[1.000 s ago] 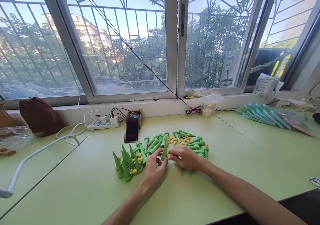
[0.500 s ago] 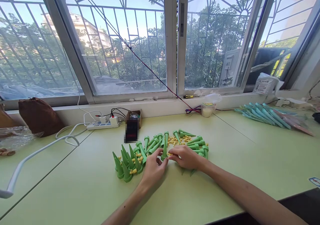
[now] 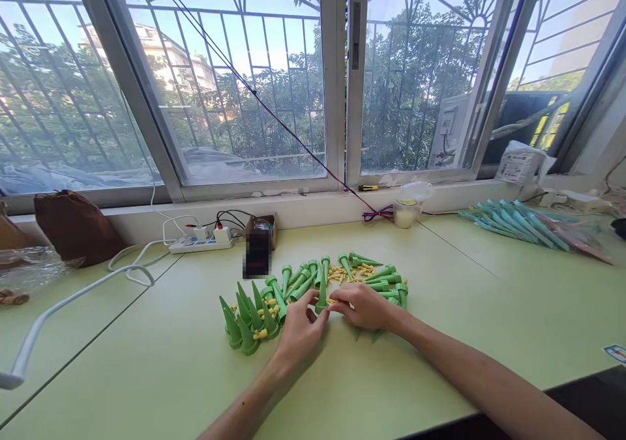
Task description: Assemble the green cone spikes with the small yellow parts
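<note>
My left hand [image 3: 299, 330] is closed around a green plastic watering spike [image 3: 321, 296], point up, its wide cap end low between thumb and fingers. Beside that cap, my right hand [image 3: 364, 306] pinches a small yellow plastic piece [image 3: 333, 301]; my fingers hide most of it, and I cannot tell whether it touches the spike. Left of my hands, several green spikes [image 3: 247, 336] stand points up, with yellow pieces [image 3: 261, 334] at their bases. Behind and right of my hands lie more green spikes [image 3: 386, 274] around a pile of loose yellow pieces [image 3: 341, 274].
Behind the spikes stand a blurred dark device [image 3: 257, 254], a small box and a white power strip [image 3: 201, 246]. A jar [image 3: 405, 214] is by the sill. Teal packets [image 3: 513, 223] lie far right, a brown bag [image 3: 75, 228] far left. A white curved stand [image 3: 73, 300] reaches in.
Both hands keep nearly the same place and grip, with the green spike and the yellow piece still in them. The view has shifted very slightly.
</note>
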{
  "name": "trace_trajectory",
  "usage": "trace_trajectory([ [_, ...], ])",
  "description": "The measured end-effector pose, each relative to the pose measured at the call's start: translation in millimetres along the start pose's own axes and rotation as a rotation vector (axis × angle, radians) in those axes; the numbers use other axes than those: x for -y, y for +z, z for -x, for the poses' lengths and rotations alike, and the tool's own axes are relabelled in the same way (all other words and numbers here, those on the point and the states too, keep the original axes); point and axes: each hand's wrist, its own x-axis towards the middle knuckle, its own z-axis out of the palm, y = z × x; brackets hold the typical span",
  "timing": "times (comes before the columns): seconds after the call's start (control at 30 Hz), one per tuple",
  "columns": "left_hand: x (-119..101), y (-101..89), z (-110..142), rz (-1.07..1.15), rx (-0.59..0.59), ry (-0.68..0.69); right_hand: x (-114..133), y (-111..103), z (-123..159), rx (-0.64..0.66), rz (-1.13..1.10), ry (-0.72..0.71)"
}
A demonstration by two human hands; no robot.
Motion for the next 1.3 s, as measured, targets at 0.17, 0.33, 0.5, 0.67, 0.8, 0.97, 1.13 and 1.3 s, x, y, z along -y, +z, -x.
trace_trajectory([
  [0.17, -0.4, 0.2, 0.0, -0.003, 0.003, -0.007, 0.5, -1.2, -0.4, 0.013, 0.006, 0.007],
  [0.33, -2.5, 0.0, 0.2, 0.016, 0.003, 0.0, 1.1, -1.7, -1.3, 0.026, 0.005, 0.011],
  [0.5, -3.0, -0.1, 0.3, 0.022, 0.002, 0.009, 0.7, -1.8, -1.1, 0.025, 0.006, 0.011],
  [0.67, -1.2, 0.5, 0.1, 0.005, 0.017, 0.006, 0.1, -2.3, -1.0, 0.024, -0.005, 0.007],
  [0.8, -0.4, 0.0, 0.4, -0.014, 0.035, 0.009, -0.6, -1.6, -1.8, 0.021, -0.009, 0.005],
  [0.97, 2.0, 0.2, -0.1, -0.012, 0.043, 0.001, -0.6, -1.2, -2.0, 0.022, -0.008, 0.008],
  [1.13, 0.4, 0.2, -0.1, 0.007, 0.027, 0.005, -0.3, -1.1, -1.4, 0.029, -0.001, 0.008],
  [1.3, -2.9, -0.5, 0.5, 0.022, 0.018, -0.006, -0.1, -1.8, -1.5, 0.025, 0.003, 0.003],
])
